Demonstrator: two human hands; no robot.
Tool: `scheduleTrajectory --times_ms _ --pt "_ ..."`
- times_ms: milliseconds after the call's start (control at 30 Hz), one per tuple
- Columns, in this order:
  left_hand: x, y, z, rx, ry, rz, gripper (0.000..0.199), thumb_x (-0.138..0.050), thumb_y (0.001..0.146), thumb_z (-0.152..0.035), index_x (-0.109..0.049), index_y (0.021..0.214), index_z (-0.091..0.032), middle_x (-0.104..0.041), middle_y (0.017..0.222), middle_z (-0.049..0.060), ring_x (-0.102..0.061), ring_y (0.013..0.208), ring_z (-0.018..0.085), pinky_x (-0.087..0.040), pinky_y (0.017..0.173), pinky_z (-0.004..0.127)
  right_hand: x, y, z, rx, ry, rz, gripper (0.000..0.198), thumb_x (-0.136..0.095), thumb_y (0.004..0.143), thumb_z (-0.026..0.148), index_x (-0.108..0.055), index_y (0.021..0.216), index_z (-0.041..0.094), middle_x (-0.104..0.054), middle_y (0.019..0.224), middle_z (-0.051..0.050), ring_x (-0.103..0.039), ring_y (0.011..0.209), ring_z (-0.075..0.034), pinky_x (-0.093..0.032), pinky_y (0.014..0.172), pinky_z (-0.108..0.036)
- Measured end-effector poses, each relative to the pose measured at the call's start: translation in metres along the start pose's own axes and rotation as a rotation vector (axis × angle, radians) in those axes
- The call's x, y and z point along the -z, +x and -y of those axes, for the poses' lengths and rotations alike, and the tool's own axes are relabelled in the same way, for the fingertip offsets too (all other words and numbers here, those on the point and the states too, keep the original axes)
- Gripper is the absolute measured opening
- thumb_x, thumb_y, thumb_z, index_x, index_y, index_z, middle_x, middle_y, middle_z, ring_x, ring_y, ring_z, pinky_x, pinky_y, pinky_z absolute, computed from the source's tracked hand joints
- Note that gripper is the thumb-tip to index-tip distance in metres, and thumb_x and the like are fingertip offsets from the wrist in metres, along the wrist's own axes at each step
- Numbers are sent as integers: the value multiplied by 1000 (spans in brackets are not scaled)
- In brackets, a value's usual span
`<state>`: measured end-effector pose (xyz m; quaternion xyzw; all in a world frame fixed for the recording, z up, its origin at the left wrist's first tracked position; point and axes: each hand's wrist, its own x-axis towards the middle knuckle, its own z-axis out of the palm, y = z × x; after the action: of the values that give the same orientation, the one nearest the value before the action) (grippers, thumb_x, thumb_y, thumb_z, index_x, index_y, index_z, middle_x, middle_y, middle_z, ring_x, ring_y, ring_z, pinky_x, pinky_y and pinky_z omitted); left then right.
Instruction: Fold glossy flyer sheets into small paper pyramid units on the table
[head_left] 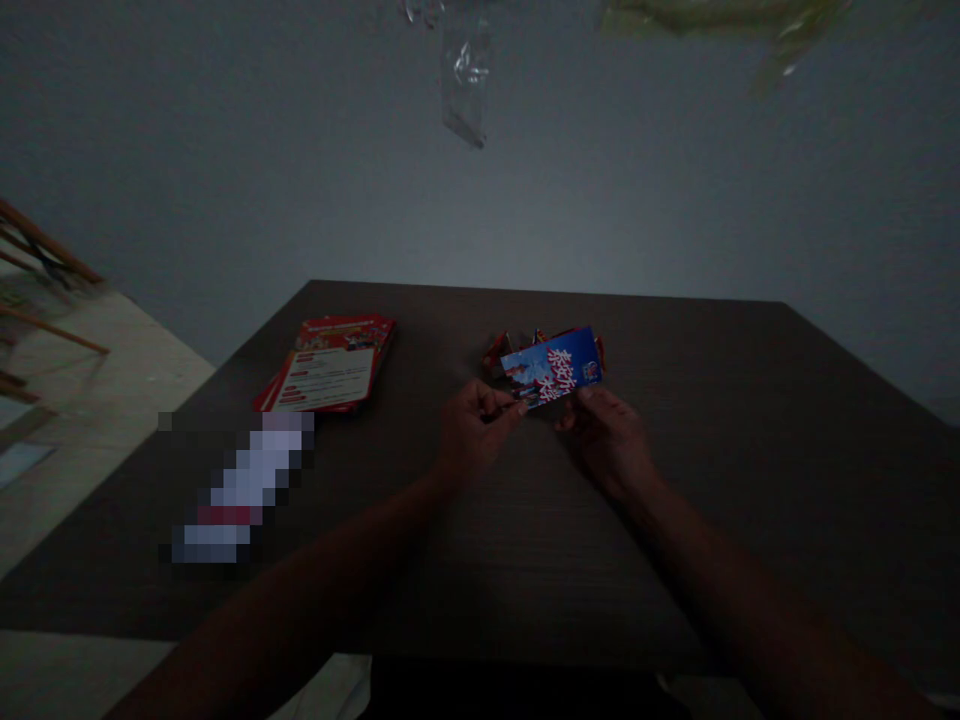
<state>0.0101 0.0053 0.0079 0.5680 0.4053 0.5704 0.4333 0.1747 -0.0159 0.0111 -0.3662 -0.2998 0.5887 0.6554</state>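
Observation:
A blue printed card (574,352) with white, red-edged characters is tilted between my two hands near the middle of the table. My left hand (476,430) pinches its lower left corner between thumb and fingers. At the lower right edge, my right hand (611,430) grips it with the thumb on top. Just behind the card, partly covered by it, lie small red items (495,352) whose kind I cannot make out.
On the left of the dark wooden table (720,450) rests a stack of red and white printed sheets (330,375). A pixelated, blurred-out object (251,480) lies in front of it. Clear plastic bags (466,80) hang on the grey wall behind.

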Motion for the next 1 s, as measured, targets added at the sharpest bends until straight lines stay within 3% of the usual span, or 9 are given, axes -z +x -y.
scheduleTrajectory --times_ms 133,367,567,700,800,900,1000 --pt "-1 -4 1 -4 -2 52 34 -70 68 -24 -38 64 -17 -63 72 0 -59 67 10 -44 60 21 -2 -2 -5 -18 -54 39 15 -75 66 25 -63 64 17 -61 58 2 -54 51 -9 -49 58 -26" --pt "3 -2 1 84 -232 100 22 -59 78 -33 -45 86 -19 -62 68 -3 -49 45 7 -41 47 21 -2 -2 -1 -64 -20 50 14 -77 62 23 -65 63 18 -62 59 3 -54 51 -8 -49 56 -25" --pt "8 3 3 155 -174 255 31 -65 72 -39 -62 87 -13 -59 62 -1 -47 45 7 -38 45 20 -3 -4 0 -89 -66 128 15 -77 63 25 -65 62 17 -63 61 2 -55 53 -8 -48 55 -21" --pt "9 2 6 180 -99 263 31 -70 66 -39 -66 82 -12 -59 58 -1 -46 43 7 -36 43 19 -1 -3 -2 -120 -119 163 17 -78 62 27 -64 63 17 -63 58 2 -55 53 -9 -46 55 -21" --pt "10 1 7 135 -3 301 25 -69 67 -35 -67 79 -13 -64 64 2 -53 51 10 -41 49 20 5 0 -4 -132 -186 204 17 -75 65 29 -63 65 17 -62 59 1 -56 54 -10 -46 57 -23" --pt "12 2 9 36 141 307 21 -66 71 -33 -68 81 -15 -68 73 4 -59 62 13 -44 57 22 13 5 -6 -11 -372 169 18 -73 67 31 -63 77 19 -62 67 1 -57 60 -11 -47 63 -26" --pt "15 5 12 -58 326 254 19 -62 75 -34 -70 79 -16 -66 64 2 -56 55 12 -41 52 22 19 5 -2 356 -741 85 56 -73 66 29 -52 118 26 -61 102 -4 -58 89 -19 -46 82 -37"
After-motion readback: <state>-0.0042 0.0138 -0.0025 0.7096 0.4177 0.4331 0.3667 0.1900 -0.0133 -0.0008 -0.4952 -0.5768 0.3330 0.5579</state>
